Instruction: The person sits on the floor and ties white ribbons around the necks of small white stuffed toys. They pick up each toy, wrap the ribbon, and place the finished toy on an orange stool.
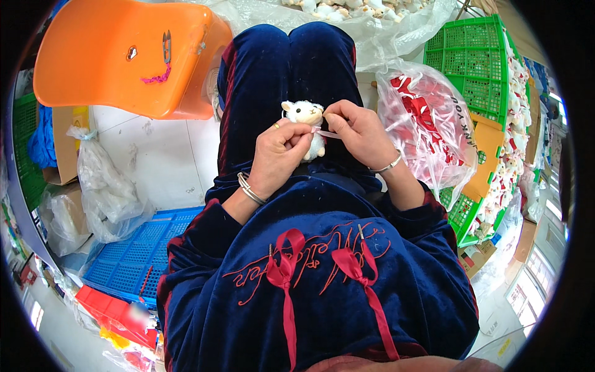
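Note:
A small white plush animal [304, 113] with dark eyes and beige ears sits on my lap, facing up. A thin, pale pink ribbon [327, 133] crosses at its neck. My left hand [279, 149] is closed at the toy's neck, thumb and forefinger pinching the ribbon there. On the other side, my right hand [364, 137] is also closed, its fingers pinched on the ribbon close beside the toy's head. The ribbon stretches short and fairly straight between the two hands. Part of the toy's body is hidden behind my left fingers.
An orange stool [118, 56] at the upper left carries thread snips [167, 48] with a pink tassel. To my right lies a clear plastic bag [427, 124] of red and pale strips, beside a green crate [465, 62]. A blue crate [139, 248] lies lower left.

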Demonstrator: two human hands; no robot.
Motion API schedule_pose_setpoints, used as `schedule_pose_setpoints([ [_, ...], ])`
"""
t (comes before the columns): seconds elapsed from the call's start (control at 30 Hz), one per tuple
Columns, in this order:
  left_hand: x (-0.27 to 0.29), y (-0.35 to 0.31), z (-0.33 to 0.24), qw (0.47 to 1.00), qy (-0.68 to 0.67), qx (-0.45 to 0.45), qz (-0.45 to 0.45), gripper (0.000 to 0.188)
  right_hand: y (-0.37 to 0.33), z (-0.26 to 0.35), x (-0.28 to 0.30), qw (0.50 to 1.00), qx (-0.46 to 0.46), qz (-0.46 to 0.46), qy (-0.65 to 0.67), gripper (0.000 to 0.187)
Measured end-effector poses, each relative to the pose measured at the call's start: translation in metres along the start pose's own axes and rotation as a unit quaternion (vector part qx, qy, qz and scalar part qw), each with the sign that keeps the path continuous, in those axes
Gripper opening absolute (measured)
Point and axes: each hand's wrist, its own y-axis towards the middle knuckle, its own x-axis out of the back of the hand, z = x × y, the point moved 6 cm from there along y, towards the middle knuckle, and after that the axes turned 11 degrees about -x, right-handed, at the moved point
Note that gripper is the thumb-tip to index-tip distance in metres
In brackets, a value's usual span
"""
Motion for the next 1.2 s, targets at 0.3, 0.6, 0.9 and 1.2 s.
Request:
schedule_pose_setpoints([
  [0.3,0.0,0.001,-0.003,1.0,0.013,-0.021,0.002,0.013,-0.008,0.018,-0.012,0.995,0.075,0.04,-0.047,0.014],
  [0.6,-0.001,0.0,-0.005,0.997,0.051,-0.057,0.017,0.019,-0.019,0.011,-0.007,0.985,0.147,0.028,-0.081,0.011],
  [0.9,-0.003,0.0,-0.005,0.993,0.039,-0.1,0.055,0.023,-0.027,0.002,-0.011,0.985,0.164,0.014,-0.045,0.013],
  [1.2,-0.004,0.0,-0.002,0.994,0.043,-0.083,0.05,0.012,-0.021,-0.005,-0.003,0.993,0.101,-0.049,-0.044,0.003],
])
